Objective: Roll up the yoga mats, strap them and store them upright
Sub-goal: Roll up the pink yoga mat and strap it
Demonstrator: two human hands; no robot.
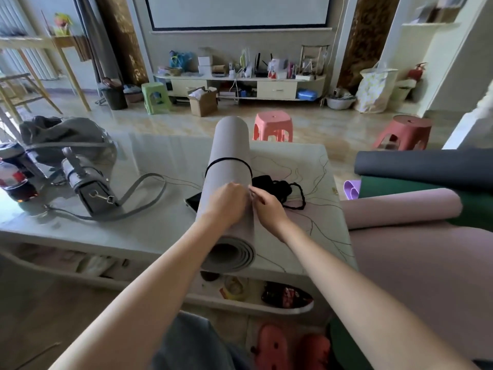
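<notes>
A rolled grey yoga mat (pixel 230 145) lies lengthwise on the low table (pixel 165 166), its spiral end overhanging the near edge. One black strap (pixel 228 160) circles it past its middle. My left hand (pixel 226 202) rests on top of the roll with fingers curled over it. My right hand (pixel 266 206) touches the roll's right side, fingertips pinching at the mat's edge; what it pinches is too small to tell. A heap of black straps (pixel 277 190) lies just right of the roll.
To the right lie a pink mat (pixel 400 209), a green mat (pixel 416 189), a dark grey roll (pixel 421 165) and a purple roll (pixel 351 189). A grey shoulder bag (pixel 88 182), a phone (pixel 194 201) and bottles (pixel 13 180) share the table. Plastic stools (pixel 272 126) stand beyond.
</notes>
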